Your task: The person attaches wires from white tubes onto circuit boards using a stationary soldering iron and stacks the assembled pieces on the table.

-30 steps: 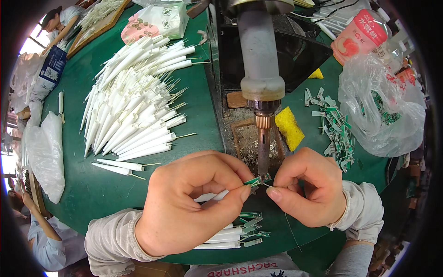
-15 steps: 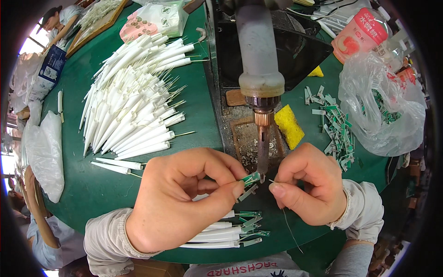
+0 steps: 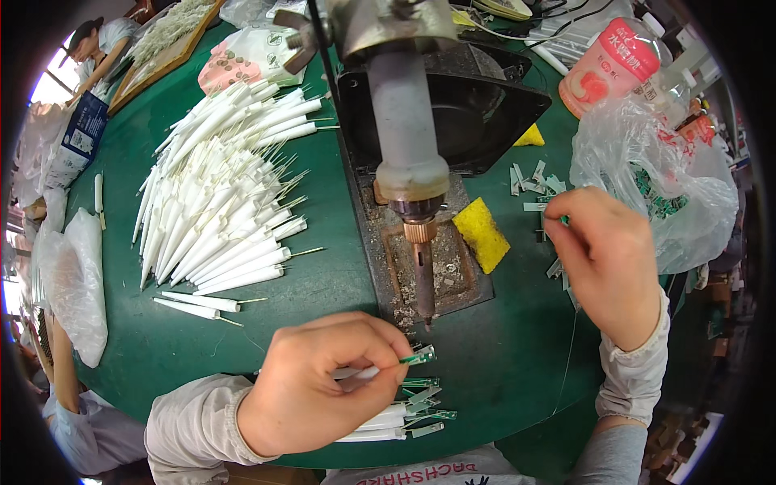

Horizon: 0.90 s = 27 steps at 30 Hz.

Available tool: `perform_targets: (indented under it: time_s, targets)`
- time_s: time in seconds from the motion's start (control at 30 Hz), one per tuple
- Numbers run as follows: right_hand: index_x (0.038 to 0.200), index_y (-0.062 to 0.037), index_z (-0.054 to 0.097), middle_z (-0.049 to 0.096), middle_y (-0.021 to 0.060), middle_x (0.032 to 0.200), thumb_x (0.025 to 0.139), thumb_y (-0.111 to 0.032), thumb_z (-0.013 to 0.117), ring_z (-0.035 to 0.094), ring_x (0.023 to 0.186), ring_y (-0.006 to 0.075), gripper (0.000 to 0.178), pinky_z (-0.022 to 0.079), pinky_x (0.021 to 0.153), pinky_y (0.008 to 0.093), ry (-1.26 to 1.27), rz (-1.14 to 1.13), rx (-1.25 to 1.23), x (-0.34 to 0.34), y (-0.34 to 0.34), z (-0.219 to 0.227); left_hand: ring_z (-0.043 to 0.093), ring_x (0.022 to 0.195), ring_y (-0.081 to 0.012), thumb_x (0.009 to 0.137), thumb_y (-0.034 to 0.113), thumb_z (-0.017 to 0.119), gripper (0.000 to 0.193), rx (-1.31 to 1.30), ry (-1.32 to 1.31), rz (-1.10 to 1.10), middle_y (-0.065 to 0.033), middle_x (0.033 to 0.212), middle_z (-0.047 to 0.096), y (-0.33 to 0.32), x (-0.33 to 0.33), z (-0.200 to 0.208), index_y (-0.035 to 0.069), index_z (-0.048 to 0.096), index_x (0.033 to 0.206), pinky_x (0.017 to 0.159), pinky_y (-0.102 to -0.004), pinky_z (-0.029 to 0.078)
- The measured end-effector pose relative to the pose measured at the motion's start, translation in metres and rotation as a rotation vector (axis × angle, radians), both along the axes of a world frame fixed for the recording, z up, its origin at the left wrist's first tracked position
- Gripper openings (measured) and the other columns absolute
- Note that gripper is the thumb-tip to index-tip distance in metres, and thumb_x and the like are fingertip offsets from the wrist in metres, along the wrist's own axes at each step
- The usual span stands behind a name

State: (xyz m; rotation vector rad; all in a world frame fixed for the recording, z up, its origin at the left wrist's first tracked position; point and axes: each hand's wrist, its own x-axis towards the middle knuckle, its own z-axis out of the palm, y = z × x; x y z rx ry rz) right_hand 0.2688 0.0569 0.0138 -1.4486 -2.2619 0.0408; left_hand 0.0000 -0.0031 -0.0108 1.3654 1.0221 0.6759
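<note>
My left hand (image 3: 323, 384) is closed in a pinch on a small green circuit board (image 3: 422, 356), in front of the soldering iron's tip. Part of a white tapered tube shows under its fingers, behind the board. My right hand (image 3: 610, 263) is closed over the loose small boards with metal strips (image 3: 533, 184), its fingertips at the pile's left edge. A thin solder wire (image 3: 572, 347) trails down from beneath this hand; its grip on the wire is hidden. The upright soldering iron (image 3: 420, 242) points down between my hands. Below my left hand lie white tubes with boards attached (image 3: 384, 422).
A large heap of white tapered tubes with thin leads (image 3: 214, 202) covers the left side. A yellow sponge (image 3: 482, 234) lies beside the iron's dark tray. At the right are a clear plastic bag of boards (image 3: 687, 218) and a pink-labelled bottle (image 3: 610, 69). Another person sits far left.
My right hand has left the iron's tip and moved right and away from me to the loose boards. My left hand has drawn the board slightly back toward me, off the tip.
</note>
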Motion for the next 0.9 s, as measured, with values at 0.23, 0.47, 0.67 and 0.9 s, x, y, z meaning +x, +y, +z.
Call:
perform_targets:
  time_s: [0.23,0.47,0.67,0.9]
  targets:
    - [0.077,-0.002,0.055,0.054,0.0134,0.077,0.07,0.001,0.061,0.059,0.077,0.0303,0.01,0.05,0.064,0.0377,-0.415,-0.009,0.115,0.006,0.017,-0.03,0.064,0.069,-0.0239,0.073,-0.006,0.07,0.011,0.43,0.115,-0.132,-0.0121,0.088,0.068,-0.01,0.009,-0.008,0.001,0.062,0.077,0.062,-0.0319,0.052]
    - [0.074,-0.001,0.056,0.055,0.0131,0.076,0.068,0.0,0.06,0.06,0.074,0.029,0.008,0.051,0.064,0.0365,-0.463,0.038,0.164,0.012,0.027,-0.038,0.057,0.083,-0.027,0.065,0.004,0.072,0.017,0.823,0.329,-0.234,-0.0091,0.091,0.061,-0.011,0.011,-0.017,0.003,0.06,0.076,0.07,-0.036,0.046]
    - [0.075,-0.0006,0.054,0.052,0.0147,0.076,0.072,0.004,0.057,0.057,0.073,0.0325,0.006,0.049,0.064,0.04,-0.333,0.02,0.209,0.008,0.028,-0.038,0.054,0.081,-0.0292,0.063,0.005,0.072,0.02,1.006,0.79,0.031,-0.0099,0.09,0.057,0.014,-0.006,0.002,0.002,0.06,0.079,0.069,-0.0392,0.043]
    - [0.089,0.0009,0.049,0.049,0.0169,0.078,0.075,0.006,0.056,0.054,0.079,0.036,0.017,0.045,0.069,0.0424,-0.242,0.011,0.191,-0.007,0.012,-0.02,0.052,0.095,-0.0271,0.069,0.007,0.059,0.015,1.067,1.268,0.137,-0.0097,0.097,0.056,0.038,-0.021,-0.017,0.004,0.059,0.085,0.081,-0.0365,0.041]
